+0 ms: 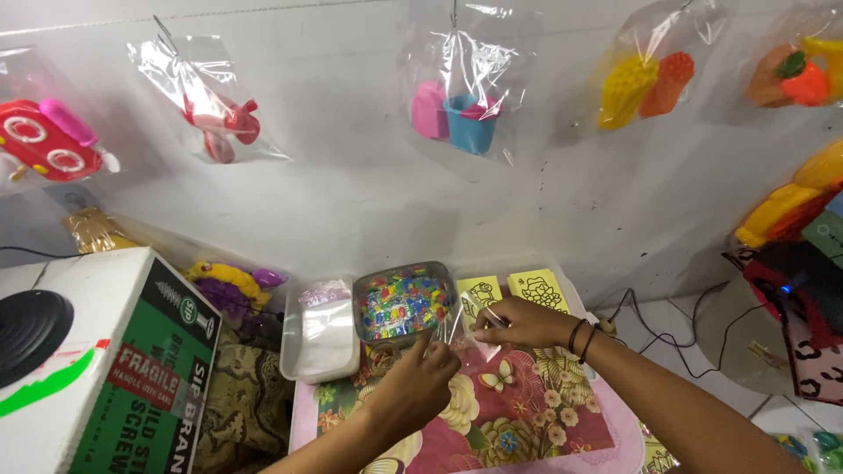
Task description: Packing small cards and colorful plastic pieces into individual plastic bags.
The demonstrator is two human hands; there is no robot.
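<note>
Left hand: [420, 379] reaches in from lower centre, fingers pinched on the near edge of a small clear plastic bag [465, 320]; forefinger raised toward the metal tray.
Right hand: [524, 323] comes in from the right, two dark bands at the wrist, fingertips closed on the far-right edge of the same bag.
Bag position: held between the two hands, just above the floral table top [527, 412], touching both sets of fingers; its contents cannot be told through the glare.
Bag axis: long side runs roughly left-low to right-high, from the left fingers toward the right ones.
Key relation: the metal tray of mixed coloured beads [402, 303] lies just beyond and slightly left of the bag, away from the body.
Nearer hand: the left hand sits closest to the bead tray, its fingertip almost at the tray's near rim; the right hand is further off, to the tray's right.
Beside tray, left: a white tub of clear bags [320, 329], touching or just beside the bead tray.
Beside tray, right: two yellow picture cards [518, 290], behind the right hand.
Far left: a cardboard box [132, 369] with a black disc on top, well apart.
Wall: bagged plastic toys [465, 110] hang above, out of reach of both hands.
</note>
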